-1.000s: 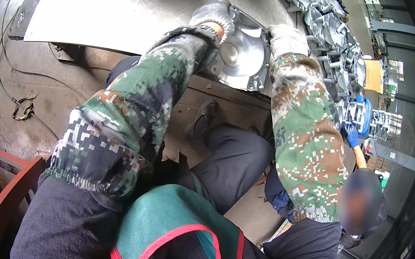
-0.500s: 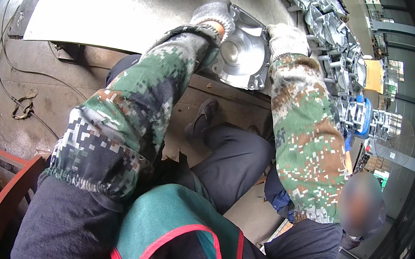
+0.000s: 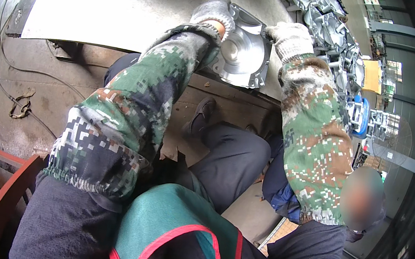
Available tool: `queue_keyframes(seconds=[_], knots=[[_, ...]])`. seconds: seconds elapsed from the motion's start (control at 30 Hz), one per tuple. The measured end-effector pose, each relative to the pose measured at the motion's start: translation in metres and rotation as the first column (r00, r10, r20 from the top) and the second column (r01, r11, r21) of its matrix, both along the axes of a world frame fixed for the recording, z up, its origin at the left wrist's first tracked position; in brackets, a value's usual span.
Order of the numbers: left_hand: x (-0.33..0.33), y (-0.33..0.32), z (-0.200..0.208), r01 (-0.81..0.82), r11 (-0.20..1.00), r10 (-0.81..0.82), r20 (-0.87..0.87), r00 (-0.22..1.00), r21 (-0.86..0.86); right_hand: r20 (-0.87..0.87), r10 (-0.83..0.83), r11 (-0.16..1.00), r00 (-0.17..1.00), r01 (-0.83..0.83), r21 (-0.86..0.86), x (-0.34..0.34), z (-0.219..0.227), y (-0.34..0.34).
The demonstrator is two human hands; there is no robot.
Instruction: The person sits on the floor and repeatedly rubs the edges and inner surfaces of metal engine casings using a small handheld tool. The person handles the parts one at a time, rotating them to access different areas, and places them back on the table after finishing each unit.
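A silvery cast metal housing (image 3: 243,54) with a round recessed centre lies at the near edge of the table, slightly overhanging it. My left hand (image 3: 215,11), in a pale knit glove, is closed on the housing's left rim; some of its fingers are hidden behind the wrist and the rim. At the upper right corner of the housing is my right hand (image 3: 289,39), gloved too, with its fingers curled together at the rim. What those fingers hold, if anything, cannot be made out. Camouflage sleeves cover both forearms.
Several similar metal castings (image 3: 329,32) are piled along the table's right side. The table top (image 3: 108,2) is pale and bright. A cable (image 3: 28,70) runs across the floor at left, near a red-brown chair frame (image 3: 7,196). Another person (image 3: 365,201) is at the right.
My right forearm has swung outward to the right, and the right wrist now angles away from the housing. The left hand and the housing stay nearly in place.
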State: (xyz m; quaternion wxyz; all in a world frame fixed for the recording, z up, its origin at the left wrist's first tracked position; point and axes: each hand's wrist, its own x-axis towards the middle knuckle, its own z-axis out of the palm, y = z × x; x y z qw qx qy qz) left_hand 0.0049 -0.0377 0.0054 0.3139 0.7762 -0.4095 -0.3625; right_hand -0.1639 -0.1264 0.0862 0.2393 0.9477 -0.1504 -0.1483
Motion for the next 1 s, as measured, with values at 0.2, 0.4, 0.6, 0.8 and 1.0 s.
queue_keyframes(seconds=[0.2,0.4,0.6,0.8,1.0], knots=[[0.001,0.002,0.001,-0.001,1.000,0.001,-0.010,1.000,0.004,0.008,0.026,1.000,1.000,-0.026,0.005,0.005,-0.003,-0.005],[0.002,0.000,-0.003,0.003,1.000,-0.003,0.004,1.000,0.019,-0.022,0.024,0.999,0.999,-0.024,-0.037,0.008,-0.002,0.001],[0.000,-0.002,-0.004,0.016,1.000,-0.016,0.035,0.999,0.004,-0.055,0.016,1.000,0.998,-0.015,0.015,0.002,-0.006,-0.007],[-0.002,0.000,-0.001,0.012,1.000,-0.012,0.008,1.000,0.022,-0.038,0.027,0.999,0.999,-0.025,0.045,-0.002,-0.008,-0.003],[0.002,-0.001,-0.006,0.000,1.000,0.000,0.013,1.000,-0.009,0.016,0.000,0.992,1.000,-0.002,0.128,-0.006,0.000,0.011]])
